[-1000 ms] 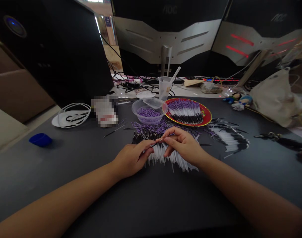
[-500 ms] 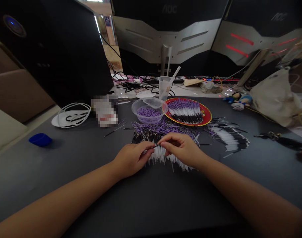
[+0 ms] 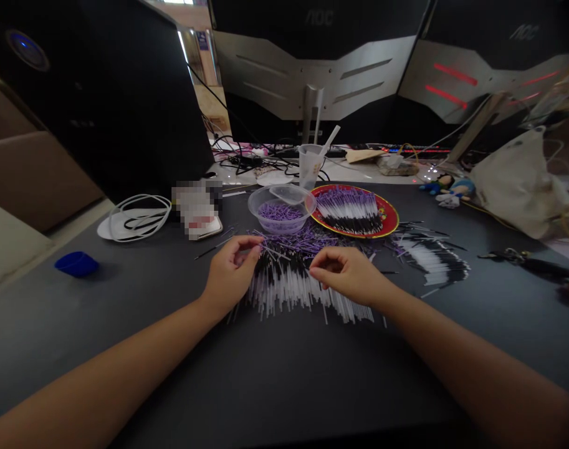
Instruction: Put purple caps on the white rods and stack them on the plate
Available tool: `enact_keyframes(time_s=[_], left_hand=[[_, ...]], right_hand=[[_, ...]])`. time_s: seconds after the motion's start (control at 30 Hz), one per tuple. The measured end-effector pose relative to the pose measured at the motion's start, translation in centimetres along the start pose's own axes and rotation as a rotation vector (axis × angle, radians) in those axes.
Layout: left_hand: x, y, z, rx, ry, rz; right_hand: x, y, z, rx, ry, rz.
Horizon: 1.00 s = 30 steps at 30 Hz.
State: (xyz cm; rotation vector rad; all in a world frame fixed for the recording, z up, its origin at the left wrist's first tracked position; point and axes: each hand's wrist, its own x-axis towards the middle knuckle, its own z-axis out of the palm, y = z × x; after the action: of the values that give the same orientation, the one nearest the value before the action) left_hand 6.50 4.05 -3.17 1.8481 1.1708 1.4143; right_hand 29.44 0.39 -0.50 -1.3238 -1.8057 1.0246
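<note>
My left hand (image 3: pixel 232 271) is closed in a pinch at the left edge of a heap of thin pen refills (image 3: pixel 284 287) with black and clear sections. From its fingertips a slim pale refill (image 3: pixel 278 252) slants to the right over the heap. My right hand (image 3: pixel 347 274) hovers over the heap's right side, thumb and index finger pressed together; what lies between them is too small to make out. Behind the hands, small purple pieces (image 3: pixel 303 239) are scattered along the heap. A clear plastic bowl (image 3: pixel 253 209) holds more purple pieces.
A red plate (image 3: pixel 391 218) carries purple-ended refills. More refills (image 3: pixel 436 262) lie to the right. A phone (image 3: pixel 204 227), a coiled white cable (image 3: pixel 167 218) and a blue cup-like piece (image 3: pixel 76 264) are at left. A plastic cup (image 3: pixel 309 165) stands before the monitors (image 3: pixel 312 62).
My hands, together on a dark refill earlier, have parted. The left has moved left and away from me, with a pale refill at its fingertips; the right has shifted slightly right.
</note>
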Motion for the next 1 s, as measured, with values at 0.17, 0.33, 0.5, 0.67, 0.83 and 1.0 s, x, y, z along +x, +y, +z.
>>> enact_keyframes(time_s=[0.17, 0.33, 0.5, 0.67, 0.83, 1.0], left_hand=[[-0.4, 0.1, 0.0, 0.013, -0.047, 0.061], [-0.6, 0.0, 0.0, 0.121, -0.123, 0.119], [-0.4, 0.1, 0.0, 0.166, -0.096, 0.231], [-0.3, 0.3, -0.2, 0.201, -0.115, 0.182], [-0.6, 0.7, -0.3, 0.258, -0.172, 0.089], [-1.4, 1.6, -0.2, 0.363, -0.279, 0.278]], right_hand=[[-0.3, 0.0, 0.2, -0.088, -0.154, -0.009], [-0.4, -0.2, 0.6, -0.036, -0.250, -0.031], [-0.6, 0.0, 1.1, 0.108, -0.311, -0.034], [-0.9, -0.3, 0.5, 0.102, -0.369, -0.053], [-0.9, -0.4, 0.8, 0.067, -0.330, -0.044], [-0.7, -0.4, 1.6, -0.036, -0.164, -0.047]])
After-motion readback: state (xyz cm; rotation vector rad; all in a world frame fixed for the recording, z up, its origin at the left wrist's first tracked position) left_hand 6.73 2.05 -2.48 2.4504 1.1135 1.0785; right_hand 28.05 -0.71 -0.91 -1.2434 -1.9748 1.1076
